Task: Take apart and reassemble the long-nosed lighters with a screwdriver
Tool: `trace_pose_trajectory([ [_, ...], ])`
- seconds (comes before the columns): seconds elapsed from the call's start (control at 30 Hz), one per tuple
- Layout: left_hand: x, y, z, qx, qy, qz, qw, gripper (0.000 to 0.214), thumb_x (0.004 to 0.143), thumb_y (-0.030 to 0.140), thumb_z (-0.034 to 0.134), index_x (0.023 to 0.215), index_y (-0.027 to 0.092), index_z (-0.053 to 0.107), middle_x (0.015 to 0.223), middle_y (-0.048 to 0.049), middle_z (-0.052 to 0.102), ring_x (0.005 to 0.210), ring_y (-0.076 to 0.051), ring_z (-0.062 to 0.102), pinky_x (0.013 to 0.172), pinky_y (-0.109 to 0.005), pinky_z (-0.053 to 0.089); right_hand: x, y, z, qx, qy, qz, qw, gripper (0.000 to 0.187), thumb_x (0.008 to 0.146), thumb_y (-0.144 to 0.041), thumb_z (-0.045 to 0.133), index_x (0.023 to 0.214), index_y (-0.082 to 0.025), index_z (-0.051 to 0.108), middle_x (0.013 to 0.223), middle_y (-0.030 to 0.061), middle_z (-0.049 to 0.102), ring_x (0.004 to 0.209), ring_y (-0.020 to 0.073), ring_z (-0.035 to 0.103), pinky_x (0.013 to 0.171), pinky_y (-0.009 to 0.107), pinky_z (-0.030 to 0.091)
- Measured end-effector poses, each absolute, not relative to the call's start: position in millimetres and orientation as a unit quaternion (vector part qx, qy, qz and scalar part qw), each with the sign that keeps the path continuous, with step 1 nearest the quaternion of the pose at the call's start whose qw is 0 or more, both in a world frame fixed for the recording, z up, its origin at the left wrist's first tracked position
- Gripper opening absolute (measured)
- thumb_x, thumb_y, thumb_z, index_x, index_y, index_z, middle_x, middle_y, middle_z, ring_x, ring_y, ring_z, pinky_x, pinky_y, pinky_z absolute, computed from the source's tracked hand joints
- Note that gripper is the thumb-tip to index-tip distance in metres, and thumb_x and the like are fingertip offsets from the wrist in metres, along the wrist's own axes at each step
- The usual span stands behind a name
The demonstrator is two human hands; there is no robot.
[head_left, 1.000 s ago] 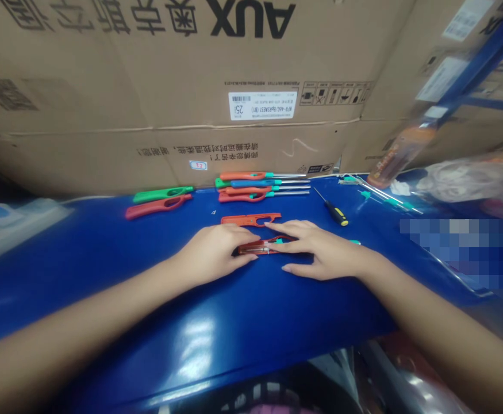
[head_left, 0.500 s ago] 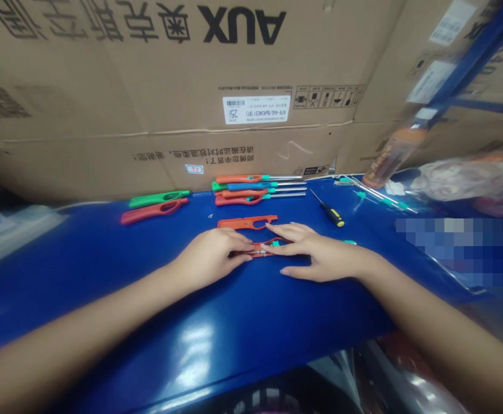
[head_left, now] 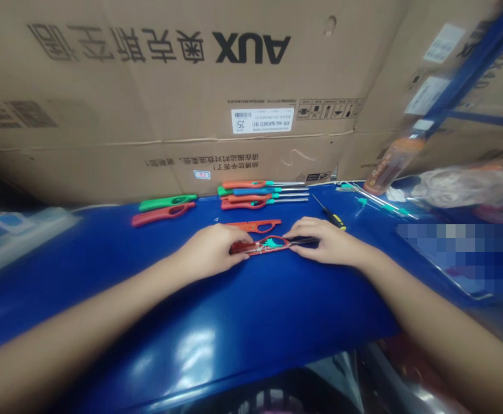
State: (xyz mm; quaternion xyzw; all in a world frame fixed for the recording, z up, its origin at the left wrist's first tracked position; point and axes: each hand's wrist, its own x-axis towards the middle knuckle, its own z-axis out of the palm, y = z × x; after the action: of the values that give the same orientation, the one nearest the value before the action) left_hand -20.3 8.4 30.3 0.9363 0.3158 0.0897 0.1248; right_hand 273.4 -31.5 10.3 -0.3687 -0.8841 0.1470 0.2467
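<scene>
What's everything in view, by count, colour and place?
Open lighter casing: one, red, centre
Loose casing half: one, orange, just beyond it
Rodded lighters: about five, orange, green, blue, red, centre rear
Rodless casings: two, green and red, left of those
Screwdriver: one, black and yellow, right of centre
Loose metal rods: several, silver and turquoise, right rear
Bottle: one, orange, beside the rods
Plastic bag: one, whitish, right
Cardboard boxes: count unclear, brown, behind
Frame bars: two, blue, upper right
Clear plastic item: one, partly blue, left
Table: one, blue, underneath
Clutter: uncounted, mostly dark, below table
Left hand: one, bare, gripping open casing
Right hand: one, bare, at its right end
</scene>
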Motion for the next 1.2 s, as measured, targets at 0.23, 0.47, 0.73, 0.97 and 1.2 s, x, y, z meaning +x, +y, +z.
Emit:
trace_pose_trajectory([
  [0.23,-21,2,29,0.965,0.238,0.083,0.067,0.026,0.099,0.023,0.05,0.121,0.028,0.063,0.124,-0.0031,0.068,0.112,-0.025,0.063,0.091,-0.039,0.053,269,-31,12,-0.399,-0.867,0.16,0.253,0.015,0.093,-0.029,0.062,0.094,-0.02,0.073,0.089,0.0072,0.071,0.085,0.0203,0.064,0.081,0.037,0.053],
  [0.47,-20,4,26,0.968,0.222,0.092,0.077,0.028,0.1,0.022,0.048,0.124,0.027,0.06,0.123,-0.0041,0.069,0.112,-0.025,0.062,0.092,-0.039,0.051,263,-32,7,-0.489,-0.796,0.256,0.251,0.013,0.089,-0.029,0.065,0.082,-0.019,0.071,0.085,0.005,0.071,0.08,0.0188,0.065,0.074,0.033,0.051],
  [0.73,-13,1,20,0.956,0.225,0.123,0.141,0.03,0.095,0.022,0.056,0.125,0.024,0.057,0.125,-0.0062,0.068,0.11,-0.024,0.064,0.09,-0.038,0.053,278,-33,23,-0.478,-0.798,0.301,0.212,0.023,0.088,-0.04,0.064,0.087,-0.018,0.069,0.087,0.0054,0.072,0.082,0.0187,0.065,0.076,0.033,0.05],
  [0.97,-28,31,27,0.948,0.251,0.175,0.087,0.026,0.096,0.024,0.051,0.117,0.021,0.066,0.119,-0.0064,0.069,0.112,-0.025,0.061,0.1,-0.042,0.048,287,-29,24,-0.497,-0.798,0.266,0.214,0.028,0.091,-0.043,0.059,0.089,-0.018,0.069,0.089,0.0058,0.071,0.081,0.0178,0.063,0.076,0.033,0.05],
  [1.2,-35,49,13,0.944,0.286,0.15,0.068,0.022,0.094,0.029,0.057,0.111,0.02,0.068,0.113,-0.0073,0.072,0.108,-0.026,0.063,0.095,-0.041,0.051,287,-31,24,-0.5,-0.795,0.292,0.181,0.028,0.087,-0.045,0.063,0.081,-0.019,0.071,0.085,0.0051,0.071,0.079,0.0179,0.063,0.071,0.031,0.049],
])
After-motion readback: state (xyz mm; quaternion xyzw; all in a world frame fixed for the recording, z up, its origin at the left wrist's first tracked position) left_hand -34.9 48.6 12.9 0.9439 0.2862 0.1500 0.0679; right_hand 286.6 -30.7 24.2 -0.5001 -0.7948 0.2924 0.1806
